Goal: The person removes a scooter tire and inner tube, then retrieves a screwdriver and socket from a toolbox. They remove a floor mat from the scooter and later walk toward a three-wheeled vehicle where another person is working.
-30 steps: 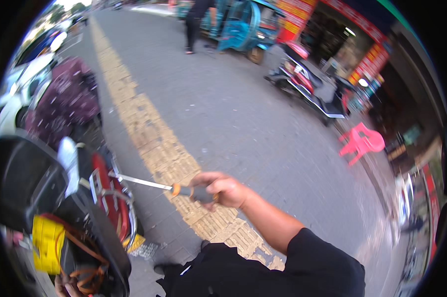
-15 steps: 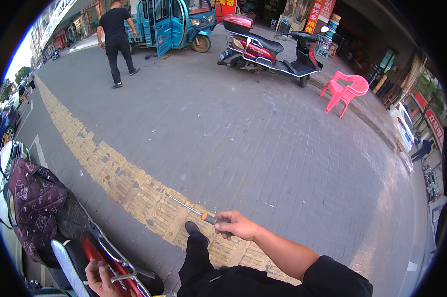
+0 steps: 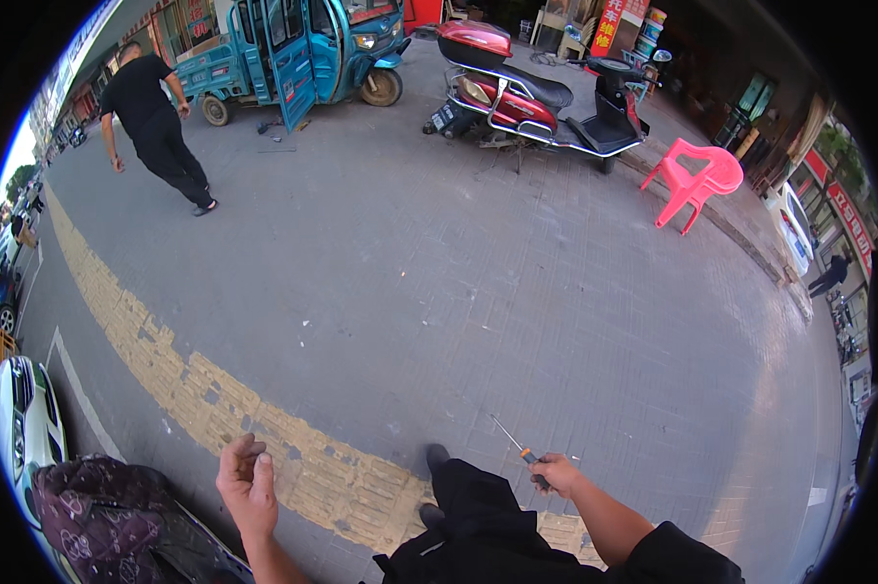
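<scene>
My right hand (image 3: 555,475) grips an orange-and-dark screwdriver handle, its thin metal shaft (image 3: 507,431) pointing up and forward over the grey pavement. My left hand (image 3: 247,487) is raised over the yellow tactile paving (image 3: 196,394), fingers loosely bent and apart, with nothing visible in them. To its lower left lies a quilted purple patterned cover (image 3: 93,516) on a two-wheeler at the picture's edge. My dark-shod feet (image 3: 437,459) are on the paving below.
A person in black (image 3: 152,127) walks at the upper left beside a blue three-wheeler (image 3: 303,83) with an open door. A red scooter (image 3: 517,102) and pink plastic chair (image 3: 692,185) stand before a shop (image 3: 750,107). White car (image 3: 25,419) at left; another person (image 3: 828,277) at far right.
My view has turned from the parked scooter toward the street. My left hand has left the scooter and risen. The screwdriver in my right hand has shifted rightward. The other person has walked on.
</scene>
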Demonstrator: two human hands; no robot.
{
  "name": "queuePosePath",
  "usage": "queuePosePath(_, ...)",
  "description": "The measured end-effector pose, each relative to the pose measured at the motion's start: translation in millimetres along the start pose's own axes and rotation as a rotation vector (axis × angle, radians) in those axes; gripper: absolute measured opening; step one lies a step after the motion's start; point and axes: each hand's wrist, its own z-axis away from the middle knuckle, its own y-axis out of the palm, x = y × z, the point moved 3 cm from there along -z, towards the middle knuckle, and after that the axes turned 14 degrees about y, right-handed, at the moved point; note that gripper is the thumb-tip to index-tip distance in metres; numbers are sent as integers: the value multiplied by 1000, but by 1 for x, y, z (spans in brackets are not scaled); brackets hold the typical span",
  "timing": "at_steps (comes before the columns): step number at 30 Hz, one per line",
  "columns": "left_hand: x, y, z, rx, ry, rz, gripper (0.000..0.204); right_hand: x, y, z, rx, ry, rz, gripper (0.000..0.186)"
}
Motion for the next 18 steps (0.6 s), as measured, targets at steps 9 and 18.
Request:
queuePosePath(9,148,23,-228,-26,-233,-64,19,235,54,-124,-138,167,205,23)
queuePosePath(18,294,59,-453,-101,-415,-86,19,668,151,-195,-172,-371,486,32)
